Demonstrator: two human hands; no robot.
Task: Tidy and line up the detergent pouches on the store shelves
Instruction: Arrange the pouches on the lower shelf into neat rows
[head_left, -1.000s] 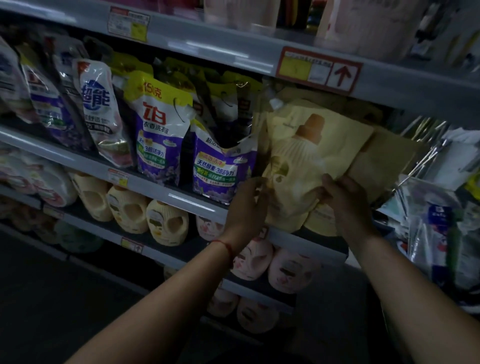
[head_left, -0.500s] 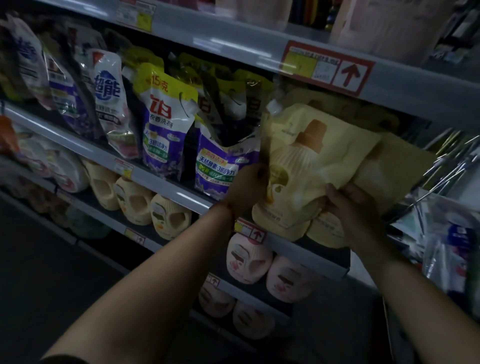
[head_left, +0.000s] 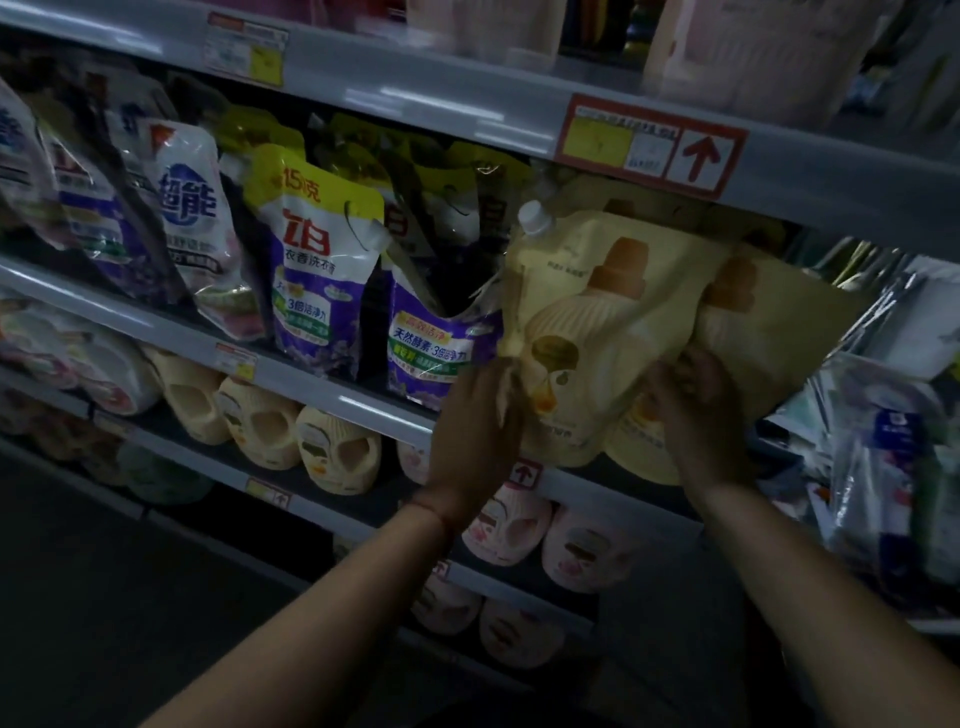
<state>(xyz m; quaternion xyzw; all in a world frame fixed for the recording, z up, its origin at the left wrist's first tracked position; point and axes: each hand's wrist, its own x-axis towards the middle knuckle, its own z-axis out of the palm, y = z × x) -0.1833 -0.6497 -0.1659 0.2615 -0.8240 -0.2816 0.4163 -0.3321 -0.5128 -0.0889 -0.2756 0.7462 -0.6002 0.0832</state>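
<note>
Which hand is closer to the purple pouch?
Left. The left hand sits right beside the purple pouch, at its lower right corner, on the yellow pouch's left edge. The right hand is farther right, on the yellow pouch's other side.
</note>
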